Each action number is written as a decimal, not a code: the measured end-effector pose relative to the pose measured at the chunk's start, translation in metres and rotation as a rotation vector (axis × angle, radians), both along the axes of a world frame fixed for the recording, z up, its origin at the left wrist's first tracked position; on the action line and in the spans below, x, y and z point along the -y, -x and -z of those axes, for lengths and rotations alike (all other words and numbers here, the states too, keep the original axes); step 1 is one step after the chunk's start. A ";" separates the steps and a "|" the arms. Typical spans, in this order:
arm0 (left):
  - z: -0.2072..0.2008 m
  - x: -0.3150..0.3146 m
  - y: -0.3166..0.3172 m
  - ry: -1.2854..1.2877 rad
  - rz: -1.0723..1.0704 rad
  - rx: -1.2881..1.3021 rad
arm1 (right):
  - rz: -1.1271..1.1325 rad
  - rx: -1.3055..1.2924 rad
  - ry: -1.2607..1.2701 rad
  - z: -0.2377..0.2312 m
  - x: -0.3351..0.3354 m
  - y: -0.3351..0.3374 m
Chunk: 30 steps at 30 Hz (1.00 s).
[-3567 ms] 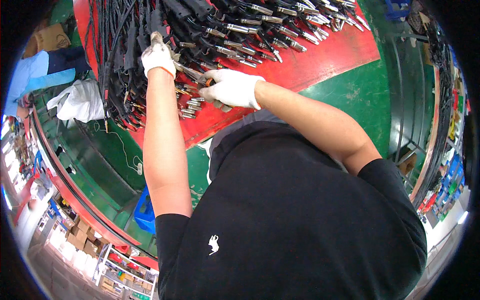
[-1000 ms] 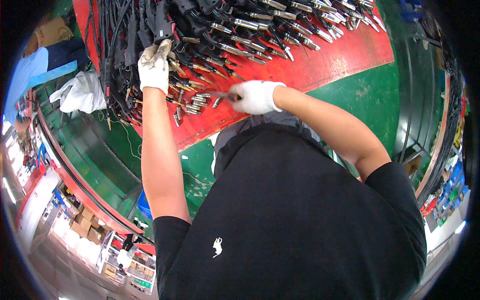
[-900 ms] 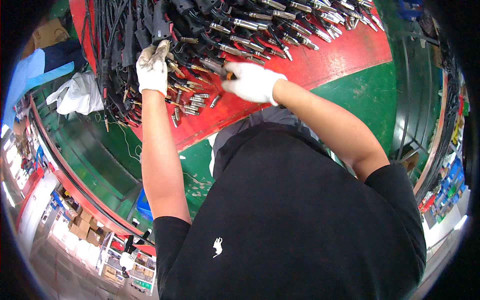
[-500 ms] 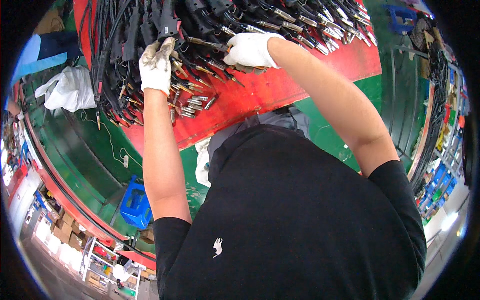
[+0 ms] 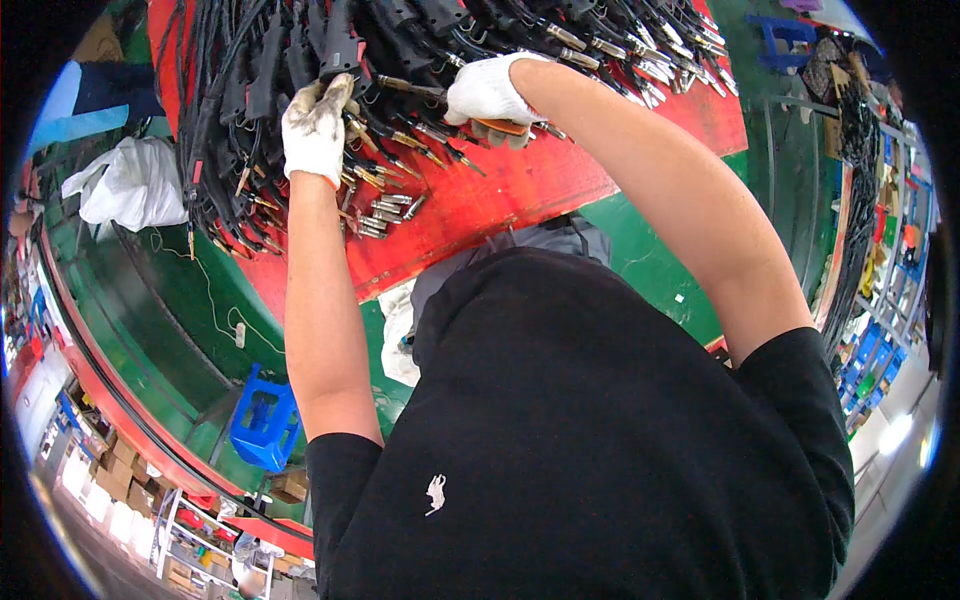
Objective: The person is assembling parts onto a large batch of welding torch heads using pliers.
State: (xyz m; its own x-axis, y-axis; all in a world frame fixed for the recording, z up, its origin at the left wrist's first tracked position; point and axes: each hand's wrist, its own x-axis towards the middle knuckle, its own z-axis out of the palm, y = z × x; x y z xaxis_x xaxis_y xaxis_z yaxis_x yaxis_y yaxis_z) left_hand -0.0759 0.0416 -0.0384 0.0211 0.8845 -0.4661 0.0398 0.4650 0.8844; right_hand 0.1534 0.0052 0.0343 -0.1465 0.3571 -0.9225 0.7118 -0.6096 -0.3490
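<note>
A red worktable (image 5: 520,195) carries a thick heap of black cables (image 5: 250,90) ending in metal tips. My left hand (image 5: 315,125), in a soiled white glove, grips one black cable handle near the heap's middle. My right hand (image 5: 490,95), also gloved, is closed on a thin metal-tipped piece (image 5: 410,88) that points left toward the left hand. Loose small metal connectors (image 5: 385,210) lie on the red surface just below the left wrist.
A green floor (image 5: 170,300) surrounds the table. A blue plastic stool (image 5: 262,420) stands at lower left and another blue stool (image 5: 790,35) at the upper right. A white bag (image 5: 125,185) lies at left. Shelves with boxes line the lower left rim.
My right hand has risen from the loose connectors on the red surface up into the cable heap, level with the left hand. The left hand has kept its grip in place.
</note>
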 end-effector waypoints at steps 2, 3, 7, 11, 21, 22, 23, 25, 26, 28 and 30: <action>0.003 0.000 0.004 -0.021 0.013 0.030 | 0.019 0.002 -0.007 0.004 0.001 0.003; 0.005 0.000 0.007 -0.023 0.009 0.030 | 0.016 0.002 -0.009 0.006 0.001 0.004; -0.004 0.002 0.002 -0.050 0.028 -0.020 | -0.005 0.062 -0.065 0.004 0.002 0.008; -0.003 0.002 0.005 -0.031 0.042 -0.055 | -0.138 0.088 -0.177 -0.005 -0.001 0.019; 0.000 0.006 0.002 -0.020 -0.030 -0.056 | 0.084 -0.111 -0.306 0.000 0.023 -0.001; 0.003 0.004 0.002 -0.081 0.012 -0.111 | 0.108 -0.135 -0.298 0.005 0.026 -0.013; 0.002 0.005 0.000 -0.083 0.013 -0.116 | 0.129 -0.163 -0.281 0.008 0.031 -0.019; 0.001 0.007 -0.003 -0.117 -0.017 -0.167 | 0.133 -0.157 -0.288 0.008 0.038 -0.031; 0.001 0.007 0.000 -0.097 0.027 -0.244 | 0.203 -0.184 -0.253 0.005 0.044 -0.033; 0.002 0.014 -0.003 -0.295 0.028 -0.580 | 0.295 -0.234 -0.216 0.001 0.055 -0.030; -0.015 0.021 -0.029 -0.534 0.049 -1.052 | 0.365 -0.264 -0.230 0.007 0.063 -0.030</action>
